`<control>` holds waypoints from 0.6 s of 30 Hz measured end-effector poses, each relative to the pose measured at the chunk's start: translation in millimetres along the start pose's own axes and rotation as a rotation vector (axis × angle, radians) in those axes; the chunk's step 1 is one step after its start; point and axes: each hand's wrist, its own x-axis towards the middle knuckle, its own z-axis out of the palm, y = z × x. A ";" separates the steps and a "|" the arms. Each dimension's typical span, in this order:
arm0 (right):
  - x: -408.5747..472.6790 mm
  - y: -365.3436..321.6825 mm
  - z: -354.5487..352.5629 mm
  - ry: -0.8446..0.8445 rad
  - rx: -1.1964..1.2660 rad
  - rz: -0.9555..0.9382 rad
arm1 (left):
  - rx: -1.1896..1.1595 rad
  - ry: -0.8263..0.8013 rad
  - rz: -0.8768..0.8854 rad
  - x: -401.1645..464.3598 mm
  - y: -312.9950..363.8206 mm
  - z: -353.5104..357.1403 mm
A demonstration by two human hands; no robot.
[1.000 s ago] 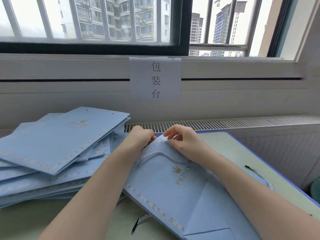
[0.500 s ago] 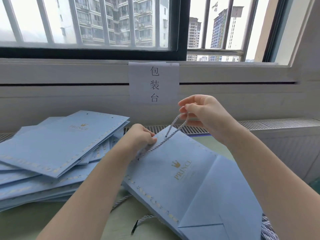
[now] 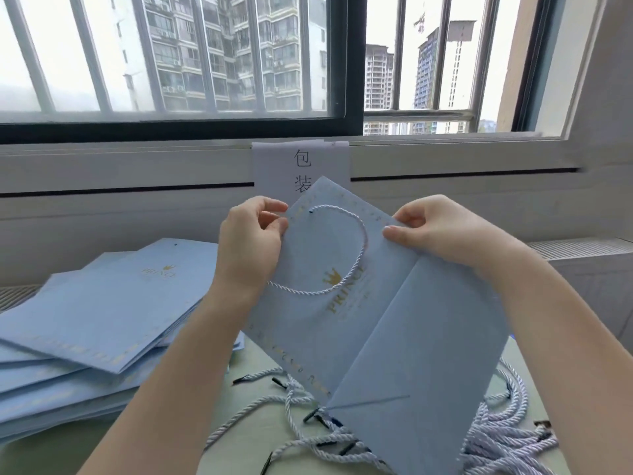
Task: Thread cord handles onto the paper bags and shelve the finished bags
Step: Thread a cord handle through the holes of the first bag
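Observation:
A flat light-blue paper bag (image 3: 394, 330) with gold "PRINCE" print is held up off the table, tilted. My left hand (image 3: 251, 245) pinches its top edge at the left. My right hand (image 3: 442, 231) pinches the same edge at the right. A white twisted cord handle (image 3: 356, 265) hangs in a loop over the bag's front, one end entering a hole near the top left corner. The other end runs behind my left wrist.
A stack of flat blue bags (image 3: 102, 317) lies on the left of the table. Loose white cords (image 3: 507, 437) with black tips lie on the table under and to the right of the held bag. A paper sign (image 3: 301, 166) hangs below the window.
The bag has been lifted from the table and raised. My right hand let go of the cord and now holds the bag's top edge. The cord now hangs as a loop.

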 end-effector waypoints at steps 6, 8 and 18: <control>-1.8 -13.7 -11.5 0.350 0.227 -0.109 | 0.270 0.098 0.127 -3.0 3.7 7.5; -2.3 -19.0 -14.8 0.464 0.242 -0.150 | 0.264 0.126 0.124 -4.8 8.2 8.1; -6.5 -34.3 2.4 0.262 0.639 -0.048 | -0.382 -0.165 -0.365 -4.9 -5.1 10.1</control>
